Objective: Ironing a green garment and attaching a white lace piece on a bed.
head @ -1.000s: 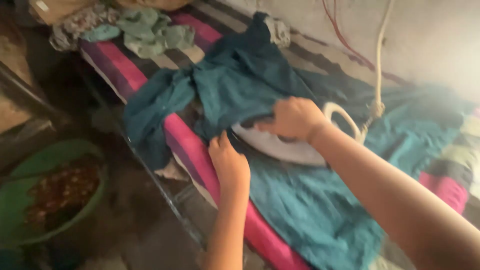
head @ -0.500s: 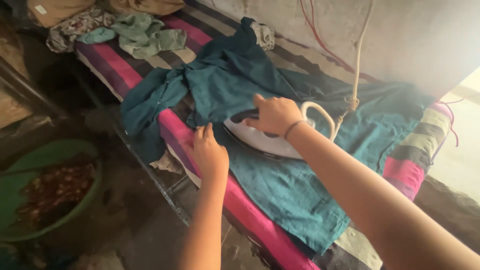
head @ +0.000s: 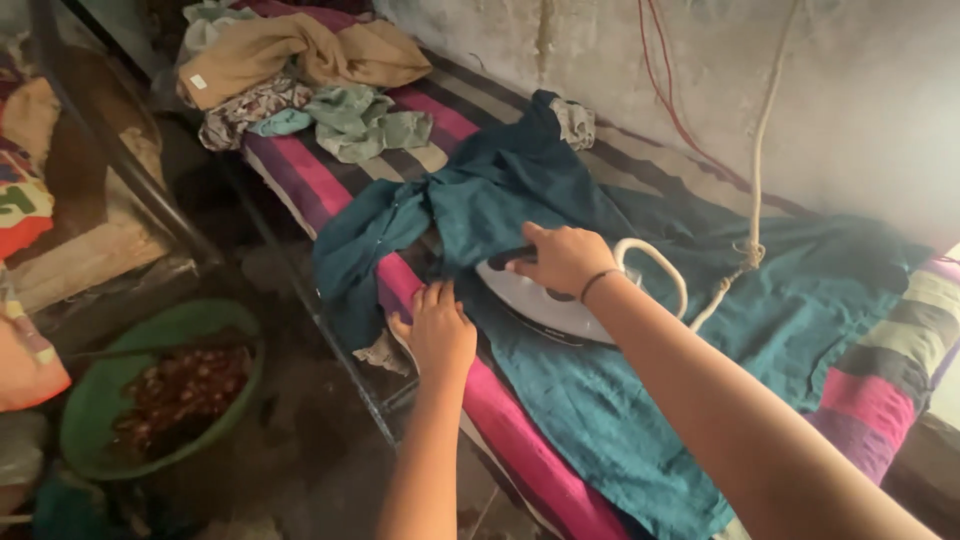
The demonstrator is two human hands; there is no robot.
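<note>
A teal garment [head: 600, 400] lies spread over a striped pink, purple and grey cover [head: 500, 420] on a narrow bed-like surface. My right hand [head: 562, 258] grips the handle of a white electric iron [head: 535, 302] that rests flat on the garment. A white cord [head: 745, 200] runs from the iron up the wall. My left hand [head: 438, 330] lies flat at the near edge, pressing down on the garment's cloth just left of the iron. One teal sleeve [head: 355, 270] hangs over the near edge.
A heap of crumpled clothes, tan [head: 300, 55] and pale green [head: 365, 120], sits at the far end of the cover. A green basin [head: 150, 395] with dark reddish contents stands on the floor at left. A metal frame [head: 330, 340] edges the bed. Red wires [head: 665, 95] run down the wall.
The view has shifted, so more of the clothes heap and wall shows. Both hands keep their places: right on the iron, left flat on the cloth beside it.
</note>
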